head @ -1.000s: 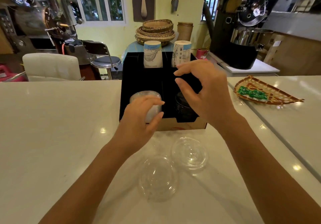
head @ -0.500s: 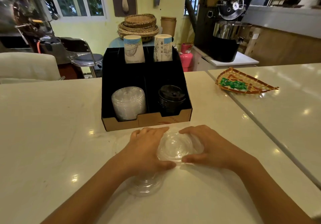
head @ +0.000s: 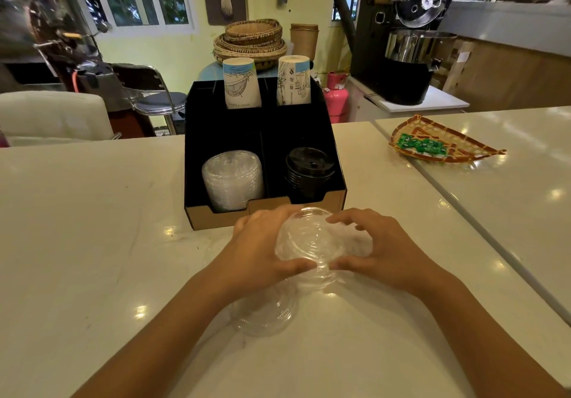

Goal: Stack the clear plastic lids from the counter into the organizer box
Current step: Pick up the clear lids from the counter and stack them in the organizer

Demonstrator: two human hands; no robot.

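Observation:
A clear domed plastic lid [head: 309,240] is held between my left hand [head: 262,252] and my right hand [head: 380,246], tilted up just in front of the organizer box [head: 272,213]. A second clear lid [head: 262,314] lies flat on the white counter under my left wrist. The black box with a cardboard front holds a stack of clear lids [head: 231,178] in its front left compartment and black lids [head: 309,172] in the front right one. Two upside-down paper cup stacks [head: 242,84] stand in the back compartments.
A woven fan-shaped tray [head: 445,147] with green packets lies on the adjoining counter at right. Behind the counter are a metal chair [head: 154,94], a pink gas cylinder [head: 336,94], woven baskets [head: 250,40] and a black roasting machine [head: 408,42].
Both hands came back from the box to the counter and closed on one clear lid. Since half a second ago they have lifted and tilted it slightly toward the box.

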